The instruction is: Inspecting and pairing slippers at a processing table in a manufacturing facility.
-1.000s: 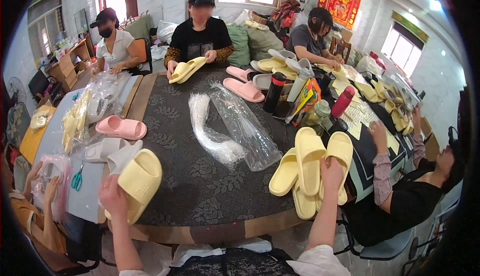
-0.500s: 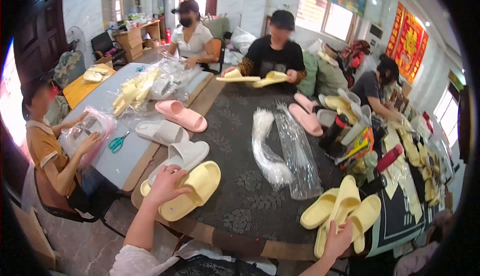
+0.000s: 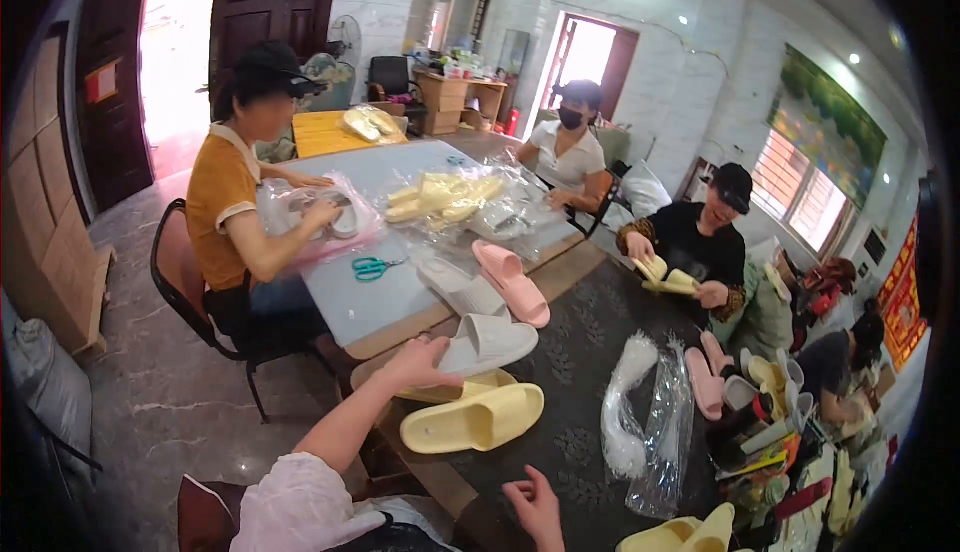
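My left hand [image 3: 415, 365] reaches over the near left part of the dark table, fingers stretched and thumb apart. It lies over a rear yellow slipper [image 3: 478, 384], which its palm partly hides, and its fingertips come close to a pale grey slipper [image 3: 492, 343]; whether they touch is unclear. Right in front sits another yellow slipper [image 3: 480, 420], its toe pointing right. Low in the middle, my right hand [image 3: 535, 504] hovers with nothing in it, index finger and thumb apart. More yellow slippers [image 3: 690, 535] are cut off by the lower edge.
Further back are a ribbed grey slipper [image 3: 458, 286], a pink slipper [image 3: 510, 282] and teal scissors [image 3: 372, 268]. Clear plastic bags [image 3: 660, 452] lie right of centre. Bottles and tools crowd the right side. A co-worker in orange [image 3: 225, 187] handles bagged slippers; others sit around the tables.
The view has swung left. My right hand has let go of a yellow slipper in the right-hand group and moved left. The front yellow slipper by my left hand has turned and come clear of it.
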`<act>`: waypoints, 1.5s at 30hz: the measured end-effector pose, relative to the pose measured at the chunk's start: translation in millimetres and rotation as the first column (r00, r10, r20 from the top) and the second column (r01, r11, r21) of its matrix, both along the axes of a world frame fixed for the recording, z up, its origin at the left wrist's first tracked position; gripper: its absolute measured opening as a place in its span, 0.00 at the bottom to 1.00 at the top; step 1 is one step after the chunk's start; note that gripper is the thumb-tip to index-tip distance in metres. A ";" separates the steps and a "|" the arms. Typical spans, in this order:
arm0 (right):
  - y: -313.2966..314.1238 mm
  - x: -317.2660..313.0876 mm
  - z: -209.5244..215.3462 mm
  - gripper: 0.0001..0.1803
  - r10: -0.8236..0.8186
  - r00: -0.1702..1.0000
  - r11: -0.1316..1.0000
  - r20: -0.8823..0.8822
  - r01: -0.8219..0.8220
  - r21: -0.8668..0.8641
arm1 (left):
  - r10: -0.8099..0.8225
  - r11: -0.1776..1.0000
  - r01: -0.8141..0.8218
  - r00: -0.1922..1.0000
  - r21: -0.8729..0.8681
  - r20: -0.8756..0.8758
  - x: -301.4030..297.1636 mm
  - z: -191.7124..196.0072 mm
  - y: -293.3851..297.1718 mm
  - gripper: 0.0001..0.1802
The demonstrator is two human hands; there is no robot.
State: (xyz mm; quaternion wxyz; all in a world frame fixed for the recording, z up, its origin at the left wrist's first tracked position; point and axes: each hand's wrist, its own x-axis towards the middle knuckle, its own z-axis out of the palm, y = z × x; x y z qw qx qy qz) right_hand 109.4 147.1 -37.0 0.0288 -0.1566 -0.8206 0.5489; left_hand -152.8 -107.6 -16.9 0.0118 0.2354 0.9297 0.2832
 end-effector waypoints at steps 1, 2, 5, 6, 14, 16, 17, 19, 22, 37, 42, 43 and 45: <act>-6.4 -17.2 -11.9 0.39 0.045 0.993 0.995 0.110 -0.035 -0.094 | 0.019 1.000 -0.019 1.000 0.005 -0.004 6.4 -1.0 -1.6 0.51; -12.0 -34.7 -23.0 0.39 0.062 0.992 0.995 0.107 -0.052 -0.090 | 0.108 0.993 -0.104 0.990 0.049 -0.093 13.6 -5.4 -2.6 0.52; -25.4 -68.2 -22.3 0.47 0.091 0.979 0.996 0.182 -0.092 -0.003 | 0.302 0.949 -0.265 0.920 0.171 -0.248 24.1 -4.2 -2.2 0.54; -32.8 -78.8 -9.4 0.50 0.117 0.977 0.992 0.180 -0.108 -0.061 | 0.400 0.910 -0.333 0.860 0.245 -0.317 27.4 -3.3 -4.8 0.54; -28.6 -112.5 -47.7 0.42 -0.073 0.997 0.996 -0.014 0.072 -0.058 | 0.492 0.829 -0.268 0.767 0.491 -0.412 37.1 38.1 2.9 0.52; -28.3 -112.3 -47.4 0.38 -0.072 0.997 0.989 -0.042 0.066 -0.131 | 0.489 0.815 -0.253 0.784 0.522 -0.383 33.1 42.6 5.0 0.52; -26.5 -111.2 -46.9 0.35 -0.079 0.994 0.978 -0.078 0.062 -0.200 | 0.465 0.764 -0.235 0.846 0.601 -0.260 29.0 42.0 5.7 0.51; -16.9 -105.3 -48.1 0.31 -0.118 0.986 0.959 -0.118 0.082 -0.271 | 0.422 0.705 -0.232 0.896 0.670 -0.135 23.8 36.7 3.8 0.50; -4.6 -87.8 -30.3 0.23 -0.209 0.959 0.901 -0.193 0.113 -0.419 | 0.470 0.656 -0.307 0.881 0.689 -0.056 16.9 28.3 -1.4 0.49; 44.4 26.1 38.5 0.20 -0.426 0.795 0.901 -0.433 0.331 -0.280 | -0.284 0.899 0.335 0.936 0.282 -0.206 52.6 13.5 65.4 0.45; 45.8 40.5 23.0 0.21 -0.405 0.839 0.913 -0.364 0.395 -0.104 | -0.723 0.675 0.716 0.690 0.177 -0.038 120.5 -30.1 104.7 0.57; 47.6 44.3 18.6 0.23 -0.408 0.837 0.913 -0.365 0.380 -0.147 | -0.706 0.698 0.700 0.708 0.150 -0.021 129.8 -32.6 109.7 0.58; 49.2 49.4 11.5 0.23 -0.436 0.843 0.897 -0.315 0.437 -0.072 | -0.675 0.727 0.672 0.737 0.141 -0.032 138.7 -44.9 122.2 0.59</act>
